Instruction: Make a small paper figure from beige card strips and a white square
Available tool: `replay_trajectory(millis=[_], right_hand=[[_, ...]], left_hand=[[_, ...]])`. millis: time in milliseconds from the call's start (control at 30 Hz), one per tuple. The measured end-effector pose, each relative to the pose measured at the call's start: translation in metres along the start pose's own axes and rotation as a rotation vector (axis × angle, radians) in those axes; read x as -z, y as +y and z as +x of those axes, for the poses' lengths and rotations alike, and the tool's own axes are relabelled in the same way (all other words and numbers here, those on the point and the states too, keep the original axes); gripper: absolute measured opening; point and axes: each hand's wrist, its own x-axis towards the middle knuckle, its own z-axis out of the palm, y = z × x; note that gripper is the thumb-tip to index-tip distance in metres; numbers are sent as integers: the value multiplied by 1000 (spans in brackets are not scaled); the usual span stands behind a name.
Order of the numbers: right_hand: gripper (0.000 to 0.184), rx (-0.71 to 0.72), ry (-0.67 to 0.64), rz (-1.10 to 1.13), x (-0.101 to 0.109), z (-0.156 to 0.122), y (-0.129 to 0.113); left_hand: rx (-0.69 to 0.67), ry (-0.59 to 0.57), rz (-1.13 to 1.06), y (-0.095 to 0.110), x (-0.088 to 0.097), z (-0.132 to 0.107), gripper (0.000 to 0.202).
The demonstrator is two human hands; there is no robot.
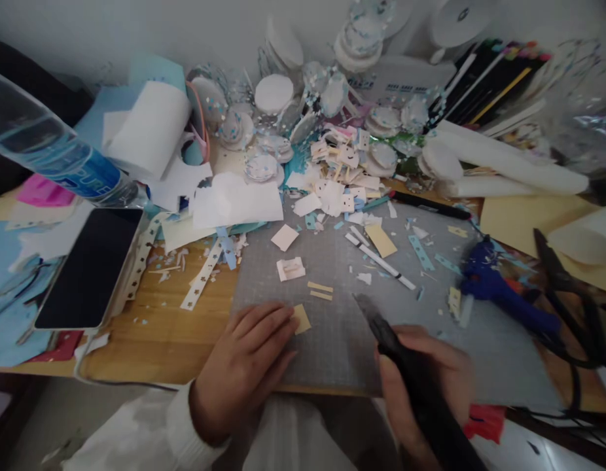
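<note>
A tan card (302, 318) lies near on the grey mat (332, 353), pinned under the flat, spread fingers of the left hand (249, 360). To its right, the right hand (425, 376) is closed around a blurred black cutter (389, 337). Two tan strips (320, 291) lie just beyond the card, a phone (89, 268) lies left, and a glue gun (499, 294) lies right.

Left grip (249, 366) first: laid flat, palm down, fingers close together and stretched forward and a little to the right, fingertips pressed down, thumb hidden from view. Wrist slightly bent, forearm in a white sleeve (170, 425) slanting away to the lower left corner. Then the right grip (425, 376): curled tight round a black tool (381, 327), back of the hand up, fingers wrapped over the shaft, outline somewhat blurred. Wrist bare, dropping almost straight to the lower edge. Side by side, near each other, not touching.
</note>
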Motion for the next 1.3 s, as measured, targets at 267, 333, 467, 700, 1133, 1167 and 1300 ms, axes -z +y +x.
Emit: replay_trajectory(millis=[267, 333, 467, 700, 1133, 1167, 1300], right_hand=[[21, 192, -384, -208, -22, -11, 0], [21, 205, -435, -233, -25, -11, 2], [22, 186, -447, -249, -25, -11, 3], [16, 183, -541, -309, -26, -9, 3], [19, 236, -518, -311, -26, -4, 2], [20, 243, -514, -307, -26, -4, 2], [19, 232, -530, -315, -27, -3, 1]], left_hand=[[-26, 7, 56, -1, -7, 0, 29], [-22, 20, 42, -1, -6, 0, 28], [-21, 38, 28, 0, -4, 3, 28], [3, 55, -6, 0, -4, 5, 27], [29, 54, -18, 0, -6, 5, 27], [29, 53, -19, -1, -6, 5, 27], [22, 46, -13, -1, -6, 4, 28]])
